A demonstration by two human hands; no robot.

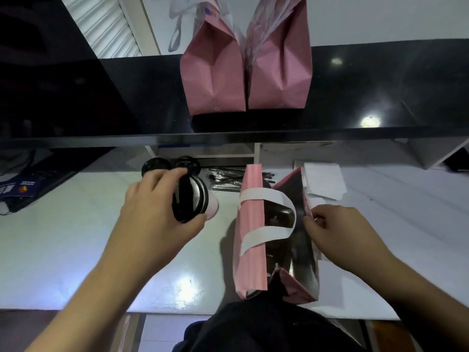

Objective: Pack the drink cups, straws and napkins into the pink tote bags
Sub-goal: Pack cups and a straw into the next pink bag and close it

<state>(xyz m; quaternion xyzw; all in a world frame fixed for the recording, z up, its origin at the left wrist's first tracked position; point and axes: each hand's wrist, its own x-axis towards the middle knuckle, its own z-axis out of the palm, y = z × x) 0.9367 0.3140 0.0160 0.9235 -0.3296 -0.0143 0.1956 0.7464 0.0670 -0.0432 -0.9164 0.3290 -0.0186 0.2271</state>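
Left hand: the left hand (pixel 154 199) has its fingers (pixel 175 172) wrapped around a black-lidded drink cup (pixel 191 199), tipped on its side in the air just left of the open bag.
Right hand: the right hand (pixel 337 232) is pinching the right rim of the pink tote bag (pixel 251 224) to keep the mouth spread.
Bag: stands on the white bench (pixel 76 237), white handle (pixel 266 214) flopped across the opening. Looks like something dark is already inside, can't tell what.
Other stuff: two more cups (pixel 156 165) at the back, straws (pixel 223 177) behind the bag, napkins (pixel 322 179) to its right, and two packed-looking bags (pixel 215 80) up on the black shelf (pixel 380 92).
How I'd do it: turn the cup upright before lowering, nudge that handle aside, and keep the rim pulled wide so the lid doesn't catch.
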